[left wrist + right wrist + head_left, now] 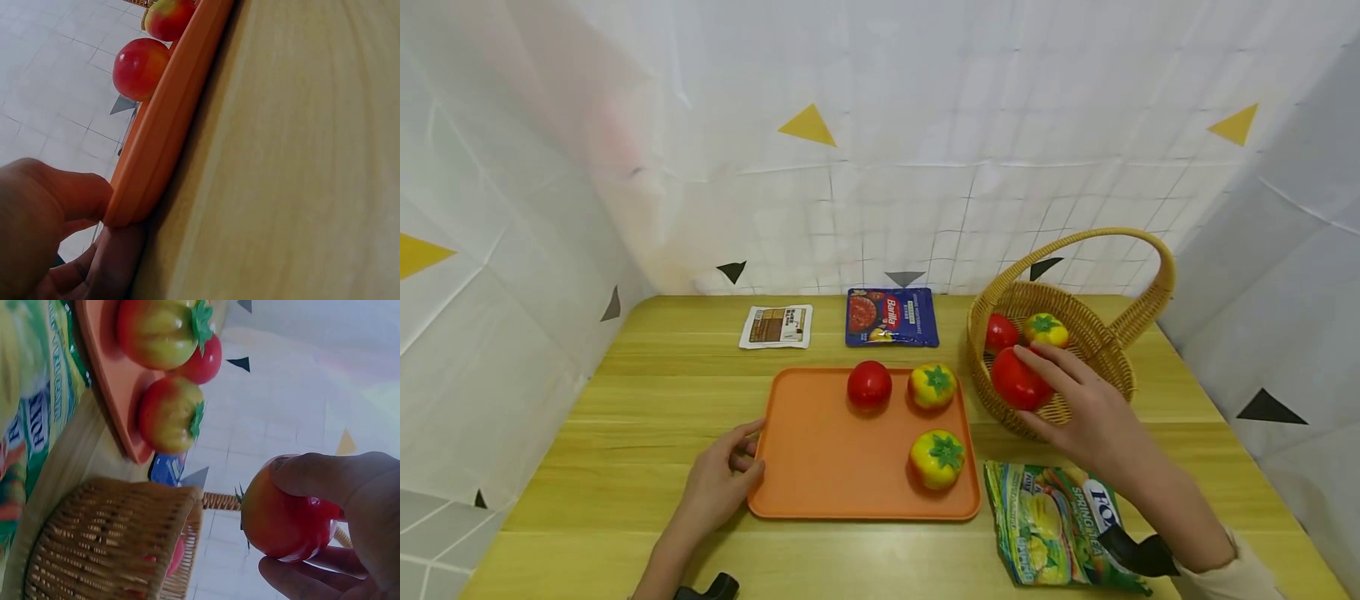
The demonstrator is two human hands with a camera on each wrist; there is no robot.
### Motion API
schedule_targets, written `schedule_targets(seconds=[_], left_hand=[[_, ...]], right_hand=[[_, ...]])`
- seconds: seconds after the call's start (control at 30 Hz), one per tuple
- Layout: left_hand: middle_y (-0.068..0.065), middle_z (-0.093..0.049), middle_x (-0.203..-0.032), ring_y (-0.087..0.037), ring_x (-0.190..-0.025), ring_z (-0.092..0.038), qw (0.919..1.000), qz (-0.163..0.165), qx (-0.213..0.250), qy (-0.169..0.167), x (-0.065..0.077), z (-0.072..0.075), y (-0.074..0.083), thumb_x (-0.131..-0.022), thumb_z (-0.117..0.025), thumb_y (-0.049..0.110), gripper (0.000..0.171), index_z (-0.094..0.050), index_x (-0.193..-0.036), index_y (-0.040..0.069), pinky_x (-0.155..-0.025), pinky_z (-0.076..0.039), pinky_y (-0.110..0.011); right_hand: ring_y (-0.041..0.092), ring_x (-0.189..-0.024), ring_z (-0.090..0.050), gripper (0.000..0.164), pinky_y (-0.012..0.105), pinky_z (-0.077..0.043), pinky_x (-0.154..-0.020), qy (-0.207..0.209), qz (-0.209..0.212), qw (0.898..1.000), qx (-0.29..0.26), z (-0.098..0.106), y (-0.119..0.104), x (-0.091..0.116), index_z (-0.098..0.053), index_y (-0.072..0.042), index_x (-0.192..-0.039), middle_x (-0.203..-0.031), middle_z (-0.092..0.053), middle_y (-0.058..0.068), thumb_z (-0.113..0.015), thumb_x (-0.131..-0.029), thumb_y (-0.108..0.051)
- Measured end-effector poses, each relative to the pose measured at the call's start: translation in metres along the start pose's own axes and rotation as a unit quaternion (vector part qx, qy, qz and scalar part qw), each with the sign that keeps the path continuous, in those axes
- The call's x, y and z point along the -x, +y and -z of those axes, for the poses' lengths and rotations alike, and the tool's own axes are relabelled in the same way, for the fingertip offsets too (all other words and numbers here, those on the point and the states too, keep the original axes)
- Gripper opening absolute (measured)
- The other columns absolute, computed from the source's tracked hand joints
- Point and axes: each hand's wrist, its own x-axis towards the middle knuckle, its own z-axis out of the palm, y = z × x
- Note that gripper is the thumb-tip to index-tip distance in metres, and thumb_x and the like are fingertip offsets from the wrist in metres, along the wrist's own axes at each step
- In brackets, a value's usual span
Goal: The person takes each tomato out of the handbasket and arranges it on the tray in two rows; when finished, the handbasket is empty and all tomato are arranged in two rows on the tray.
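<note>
My right hand point(1097, 421) holds a toy tomato point(287, 515) between thumb and fingers, red side up in the head view, over the mouth of a wicker basket point(94, 544). A red round fruit point(1000, 332) and a yellow-and-red tomato with a green calyx point(1046, 329) lie inside the basket. At the left, my left hand point(718, 483) pinches the edge of an orange tray point(827, 458). Two yellow-and-red tomatoes, one farther back point(932, 386) and one nearer point(937, 459), sit on the tray with a red round fruit point(869, 386).
Behind the tray lie a blue Barilla packet point(917, 317) and a small white-and-brown packet point(778, 326). A green snack bag point(1045, 521) lies below the basket, under the right forearm. The basket's tall handle point(1163, 271) arches above its rim. White sheeting surrounds the wooden table.
</note>
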Motion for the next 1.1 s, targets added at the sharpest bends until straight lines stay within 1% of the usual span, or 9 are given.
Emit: schedule_targets(seconds=[0.03,0.13,0.27,0.47,0.63,0.87,1.0,1.1], left_hand=[[-0.004,-0.064,-0.099,-0.013,-0.079,-0.062,1.0,-0.001,0.0,0.0,0.0,0.0,0.0,-0.086,-0.072,0.001,0.057,-0.06,-0.14,0.013,-0.066,-0.05,-0.027],[-0.005,-0.064,-0.098,-0.013,-0.078,-0.062,1.0,-0.003,-0.002,0.001,0.001,0.0,0.001,-0.086,-0.072,0.0,0.056,-0.06,-0.139,0.013,-0.066,-0.05,-0.026],[-0.005,-0.063,-0.098,-0.013,-0.078,-0.062,1.0,-0.004,-0.002,0.001,0.001,0.001,0.002,-0.086,-0.072,0.0,0.056,-0.06,-0.139,0.012,-0.065,-0.049,-0.026],[-0.005,-0.064,-0.099,-0.013,-0.078,-0.062,1.0,-0.003,-0.004,0.0,0.001,0.001,0.002,-0.086,-0.072,0.0,0.056,-0.06,-0.139,0.012,-0.066,-0.05,-0.027],[-0.005,-0.064,-0.099,-0.013,-0.079,-0.062,1.0,0.0,-0.002,0.0,0.001,0.001,0.001,-0.086,-0.073,0.0,0.056,-0.06,-0.139,0.012,-0.066,-0.05,-0.027],[-0.004,-0.064,-0.099,-0.012,-0.079,-0.062,1.0,-0.002,-0.003,0.0,0.001,0.0,0.001,-0.086,-0.073,0.001,0.056,-0.06,-0.139,0.013,-0.066,-0.05,-0.027],[-0.004,-0.064,-0.099,-0.013,-0.079,-0.062,1.0,-0.003,0.0,0.0,0.001,0.0,0.0,-0.086,-0.073,0.001,0.056,-0.06,-0.139,0.014,-0.066,-0.05,-0.027],[-0.004,-0.064,-0.1,-0.013,-0.08,-0.062,1.0,-0.002,0.003,-0.001,0.001,-0.001,0.0,-0.086,-0.073,0.001,0.057,-0.06,-0.14,0.015,-0.066,-0.05,-0.027]], right_hand=[[0.037,-0.113,-0.06,0.089,0.051,-0.056,-0.077,0.0,-0.002,1.0,-0.004,-0.001,-0.002,0.0,-0.053,-0.013,-0.146,-0.14,-0.052,0.017,-0.093,-0.066,-0.009],[0.036,-0.113,-0.061,0.089,0.05,-0.056,-0.078,-0.004,-0.009,1.0,-0.015,-0.004,-0.006,0.0,-0.053,-0.014,-0.145,-0.139,-0.052,0.016,-0.093,-0.066,-0.009],[0.037,-0.115,-0.06,0.088,0.05,-0.056,-0.079,-0.011,-0.017,0.999,-0.035,-0.008,-0.012,-0.001,-0.053,-0.016,-0.145,-0.14,-0.052,0.013,-0.093,-0.067,-0.008],[0.037,-0.117,-0.059,0.087,0.049,-0.056,-0.079,-0.035,-0.029,0.997,-0.062,-0.013,-0.02,-0.003,-0.052,-0.019,-0.147,-0.144,-0.05,0.011,-0.091,-0.07,-0.008],[0.035,-0.115,-0.061,0.084,0.045,-0.057,-0.078,-0.048,-0.028,0.995,-0.078,-0.021,-0.025,-0.006,-0.053,-0.018,-0.146,-0.143,-0.05,0.01,-0.091,-0.071,-0.009],[0.033,-0.116,-0.062,0.081,0.042,-0.057,-0.079,-0.051,-0.018,0.992,-0.114,-0.031,-0.032,-0.01,-0.055,-0.018,-0.144,-0.143,-0.051,0.01,-0.091,-0.072,-0.01],[0.03,-0.116,-0.062,0.079,0.04,-0.057,-0.08,-0.039,-0.013,0.992,-0.117,-0.037,-0.036,-0.012,-0.056,-0.018,-0.144,-0.142,-0.051,0.009,-0.091,-0.073,-0.015],[0.028,-0.115,-0.062,0.077,0.041,-0.057,-0.081,-0.038,-0.014,0.992,-0.116,-0.039,-0.038,-0.015,-0.056,-0.018,-0.143,-0.142,-0.05,0.007,-0.091,-0.074,-0.019]])
